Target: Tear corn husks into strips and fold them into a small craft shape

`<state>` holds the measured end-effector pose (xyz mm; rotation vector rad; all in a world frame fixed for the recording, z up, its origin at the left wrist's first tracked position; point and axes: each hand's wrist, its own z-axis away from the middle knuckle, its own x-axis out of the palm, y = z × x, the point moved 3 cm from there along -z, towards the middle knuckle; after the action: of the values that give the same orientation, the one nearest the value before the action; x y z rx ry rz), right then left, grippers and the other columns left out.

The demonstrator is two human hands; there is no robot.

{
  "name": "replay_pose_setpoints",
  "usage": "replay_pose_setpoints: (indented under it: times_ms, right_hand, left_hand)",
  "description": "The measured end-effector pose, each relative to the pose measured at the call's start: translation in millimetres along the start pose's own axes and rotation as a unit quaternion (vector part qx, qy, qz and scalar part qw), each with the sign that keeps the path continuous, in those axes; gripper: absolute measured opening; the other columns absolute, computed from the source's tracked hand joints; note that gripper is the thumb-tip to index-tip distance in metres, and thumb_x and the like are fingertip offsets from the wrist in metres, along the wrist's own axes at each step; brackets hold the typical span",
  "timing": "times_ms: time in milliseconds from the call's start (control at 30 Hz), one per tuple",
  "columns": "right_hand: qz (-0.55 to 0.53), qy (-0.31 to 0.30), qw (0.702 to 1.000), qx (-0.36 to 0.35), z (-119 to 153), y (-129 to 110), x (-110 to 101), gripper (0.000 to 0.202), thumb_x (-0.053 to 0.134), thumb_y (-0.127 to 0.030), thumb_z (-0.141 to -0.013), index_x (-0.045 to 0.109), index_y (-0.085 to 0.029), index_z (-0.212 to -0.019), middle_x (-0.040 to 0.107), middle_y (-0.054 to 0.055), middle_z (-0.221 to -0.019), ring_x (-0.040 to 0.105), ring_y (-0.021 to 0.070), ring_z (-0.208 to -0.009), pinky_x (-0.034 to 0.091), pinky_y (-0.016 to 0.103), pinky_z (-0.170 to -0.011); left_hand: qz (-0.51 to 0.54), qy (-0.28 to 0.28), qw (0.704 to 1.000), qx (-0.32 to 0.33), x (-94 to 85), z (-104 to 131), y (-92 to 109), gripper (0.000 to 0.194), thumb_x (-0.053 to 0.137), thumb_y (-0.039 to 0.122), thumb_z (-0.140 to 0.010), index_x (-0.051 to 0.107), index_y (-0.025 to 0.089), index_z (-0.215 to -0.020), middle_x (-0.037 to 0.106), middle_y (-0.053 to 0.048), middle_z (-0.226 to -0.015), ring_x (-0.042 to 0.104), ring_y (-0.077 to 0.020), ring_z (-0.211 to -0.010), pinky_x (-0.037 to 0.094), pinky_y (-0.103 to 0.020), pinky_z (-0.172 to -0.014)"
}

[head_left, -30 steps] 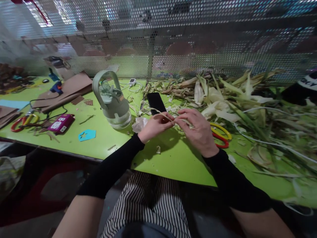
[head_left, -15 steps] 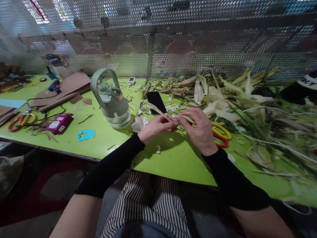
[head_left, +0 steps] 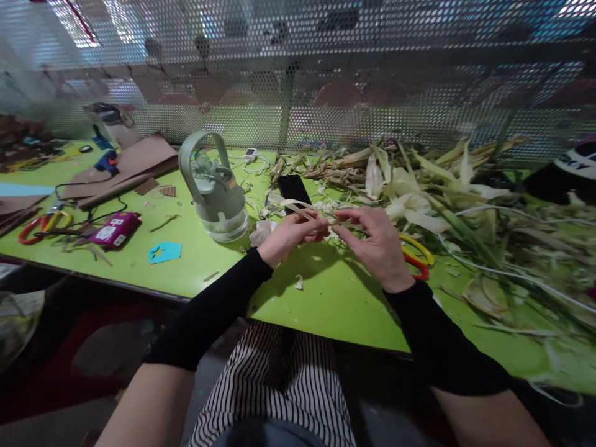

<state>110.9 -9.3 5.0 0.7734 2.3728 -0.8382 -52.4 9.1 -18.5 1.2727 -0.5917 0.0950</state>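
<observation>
Left hand [head_left: 295, 236] pinches a narrow, pale cream strip [head_left: 294, 203] between thumb and fingers at the centre of the frame, while the right hand [head_left: 379, 248] curves close beside it, thumb and forefinger slightly parted; whether they grip the strip I cannot tell. Thin and gently bowed above the tabletop [head_left: 316, 310], it slants lengthwise from the left fingertips toward the upper left, across the black phone's [head_left: 291, 186] lower part.

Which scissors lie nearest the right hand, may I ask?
The rightmost scissors, partly hidden by the right hand; the other pair lies near the purple box.
</observation>
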Motion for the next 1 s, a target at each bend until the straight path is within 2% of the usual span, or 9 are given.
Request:
replay_pose_setpoints:
  times_ms: [100, 200, 333, 467, 567, 767, 867, 933, 1000]
  right_hand:
    - [0.052, 0.016, 0.998, -0.043, -1, -1, -2, 0.015, 0.064, -0.033, -0.096, 0.074, -0.027, -0.106, 0.077, 0.006, -0.097, 0.067, 0.0267, -0.094, 0.050, 0.045, -0.086]
    - [0.082, 0.012, 0.995, -0.050, -1, 1, -2, 0.025, 0.062, -0.035, -0.097, 0.073, -0.027, -0.118, 0.075, 0.008, -0.106, 0.066, 0.0286, -0.101, 0.048, 0.047, -0.088]
    - [0.094, -0.027, 0.993, -0.061, 0, 5, 0, 0.019, 0.061, -0.038, -0.097, 0.076, -0.027, -0.103, 0.073, 0.008, -0.113, 0.063, 0.0293, -0.106, 0.044, 0.050, -0.094]
    - [0.080, -0.030, 0.994, -0.062, 0, 7, -1, 0.019, 0.061, -0.041, -0.098, 0.073, -0.027, -0.096, 0.076, 0.006, -0.106, 0.063, 0.0285, -0.101, 0.043, 0.049, -0.091]
    - [0.098, -0.025, 0.993, -0.061, 1, 4, -1, 0.023, 0.058, -0.044, -0.099, 0.073, -0.027, -0.095, 0.077, 0.006, -0.102, 0.061, 0.0300, -0.100, 0.043, 0.049, -0.088]
    - [0.157, -0.023, 0.985, -0.065, 5, -4, -2, 0.021, 0.057, -0.043, -0.100, 0.072, -0.029, -0.095, 0.078, 0.004, -0.096, 0.059, 0.0309, -0.100, 0.041, 0.049, -0.088]
    - [0.157, -0.030, 0.986, -0.048, 5, -2, 0, 0.021, 0.059, -0.043, -0.099, 0.071, -0.029, -0.107, 0.076, 0.006, -0.099, 0.059, 0.0311, -0.099, 0.041, 0.049, -0.088]
    - [0.169, -0.003, 0.985, -0.035, 4, 1, 0, 0.030, 0.061, -0.047, -0.096, 0.069, -0.027, -0.117, 0.074, 0.009, -0.109, 0.060, 0.0327, -0.102, 0.043, 0.050, -0.088]
    - [0.174, 0.053, 0.983, -0.022, 4, 3, -3, 0.035, 0.063, -0.051, -0.094, 0.069, -0.024, -0.114, 0.071, 0.012, -0.110, 0.060, 0.0332, -0.104, 0.046, 0.049, -0.087]
  left_hand:
    - [-0.001, 0.020, 1.000, -0.008, 0.7, 1, 3, 0.021, 0.071, 0.013, -0.084, 0.051, 0.016, -0.082, 0.062, 0.005, -0.072, 0.067, -0.0080, -0.070, 0.049, -0.027, -0.081]
    - [-0.039, 0.003, 0.999, -0.018, 1.3, 0, 3, 0.017, 0.072, 0.016, -0.086, 0.056, 0.014, -0.081, 0.063, 0.003, -0.071, 0.066, -0.0076, -0.070, 0.047, -0.026, -0.078]
    - [-0.106, -0.022, 0.994, 0.008, 0.0, 0, 2, 0.020, 0.078, 0.020, -0.080, 0.059, 0.013, -0.083, 0.065, 0.002, -0.072, 0.064, -0.0079, -0.071, 0.046, -0.025, -0.077]
    - [-0.140, -0.027, 0.990, 0.021, -0.7, 0, 3, 0.022, 0.079, 0.024, -0.080, 0.059, 0.013, -0.080, 0.064, 0.002, -0.069, 0.060, -0.0076, -0.067, 0.045, -0.026, -0.076]
    - [-0.126, -0.016, 0.992, 0.010, -0.4, 0, 3, 0.023, 0.078, 0.025, -0.081, 0.058, 0.014, -0.077, 0.064, 0.003, -0.068, 0.060, -0.0067, -0.066, 0.046, -0.025, -0.075]
    - [-0.063, 0.027, 0.997, -0.037, 0.2, 1, 2, 0.018, 0.069, 0.013, -0.088, 0.054, 0.015, -0.078, 0.065, 0.003, -0.067, 0.065, -0.0051, -0.065, 0.043, -0.018, -0.065]
    - [-0.037, 0.032, 0.998, -0.038, -0.8, 0, 3, 0.018, 0.067, 0.014, -0.090, 0.053, 0.016, -0.079, 0.064, 0.003, -0.065, 0.066, -0.0053, -0.065, 0.043, -0.017, -0.062]
    - [-0.014, 0.038, 0.999, -0.022, -2.6, -1, 4, 0.018, 0.067, 0.015, -0.090, 0.052, 0.016, -0.080, 0.064, 0.003, -0.068, 0.067, -0.0060, -0.067, 0.046, -0.019, -0.066]
    - [0.004, 0.042, 0.999, 0.001, -4.4, -2, 4, 0.018, 0.069, 0.016, -0.090, 0.052, 0.017, -0.082, 0.066, 0.002, -0.073, 0.068, -0.0069, -0.071, 0.049, -0.022, -0.073]
